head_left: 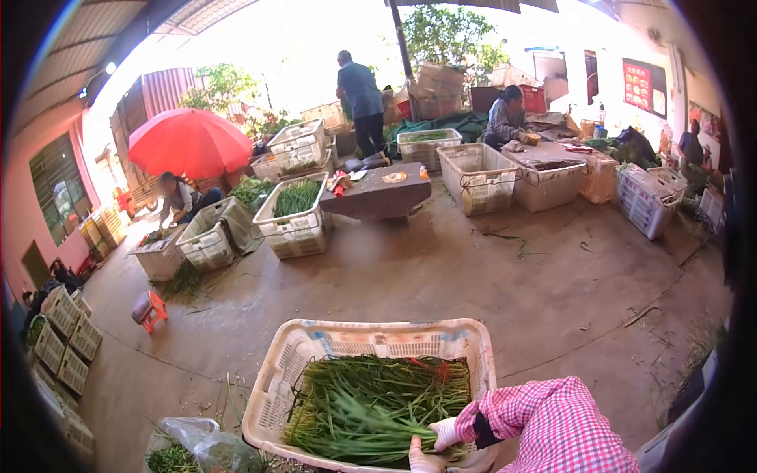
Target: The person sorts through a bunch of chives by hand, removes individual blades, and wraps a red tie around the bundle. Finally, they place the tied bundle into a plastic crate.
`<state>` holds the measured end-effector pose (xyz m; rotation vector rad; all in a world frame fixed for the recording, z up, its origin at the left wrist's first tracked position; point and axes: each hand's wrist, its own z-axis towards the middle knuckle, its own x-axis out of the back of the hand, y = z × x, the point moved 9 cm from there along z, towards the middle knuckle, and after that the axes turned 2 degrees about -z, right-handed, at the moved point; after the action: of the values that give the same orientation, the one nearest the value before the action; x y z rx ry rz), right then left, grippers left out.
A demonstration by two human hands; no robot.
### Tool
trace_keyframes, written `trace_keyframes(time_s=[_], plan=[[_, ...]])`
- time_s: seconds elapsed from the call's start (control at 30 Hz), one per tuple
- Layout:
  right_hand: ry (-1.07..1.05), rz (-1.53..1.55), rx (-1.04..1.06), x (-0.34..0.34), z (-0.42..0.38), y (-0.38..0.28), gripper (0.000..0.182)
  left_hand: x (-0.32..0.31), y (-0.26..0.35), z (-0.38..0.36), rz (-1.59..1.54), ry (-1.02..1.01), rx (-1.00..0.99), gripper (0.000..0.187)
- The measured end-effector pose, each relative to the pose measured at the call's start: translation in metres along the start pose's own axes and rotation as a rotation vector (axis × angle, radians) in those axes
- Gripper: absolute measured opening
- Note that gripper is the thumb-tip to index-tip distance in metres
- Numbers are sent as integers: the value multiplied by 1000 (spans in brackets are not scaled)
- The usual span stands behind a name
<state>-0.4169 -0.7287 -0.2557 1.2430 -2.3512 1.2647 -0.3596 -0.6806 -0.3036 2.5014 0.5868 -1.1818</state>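
A white plastic crate (272,370) stands in front of me, filled with long, thin green leaves that look like chives (339,390). Over its near right part, my right hand (446,432), in a pink checkered sleeve with a pale wrap, is closed on the stem end of a chive bunch (374,433). The leaves of this bunch fan out to the left over the others. At the bottom edge of the view, my left hand (426,459) is partly cut off, its fingers against the same stems.
A clear plastic bag (201,441) and greens lie left of the crate. A small red stool (150,310) stands farther left. Across the concrete floor are a low stone table (378,197), more crates (296,229), a red umbrella (189,142) and several people, one standing (360,98).
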Motion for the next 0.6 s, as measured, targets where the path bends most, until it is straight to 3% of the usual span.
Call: trace_keyframes(time_s=[0.07, 0.2, 0.4, 0.47, 0.53, 0.57, 0.6], plan=[[-73, -124, -7, -3, -18, -19, 78, -22, -6, -27, -49, 78, 62, 46], [-128, -388, -61, 14, -44, -47, 73, -43, -3, -54, -43, 146, 88, 44], [-131, -551, 90, 13, -46, -66, 72, -62, 6, -80, -69, 243, 97, 42], [-111, -602, 283, 8, -45, -84, 73, -75, 16, -90, -56, 284, 79, 41], [-108, -587, 273, 23, -62, -95, 72, -38, 26, -66, 40, 386, -133, 55], [-86, -514, 332, 25, -62, -92, 73, -5, 26, -47, 26, 392, -140, 50], [-160, -302, 300, 36, -75, -97, 77, -15, 14, -62, -54, 439, 58, 41]])
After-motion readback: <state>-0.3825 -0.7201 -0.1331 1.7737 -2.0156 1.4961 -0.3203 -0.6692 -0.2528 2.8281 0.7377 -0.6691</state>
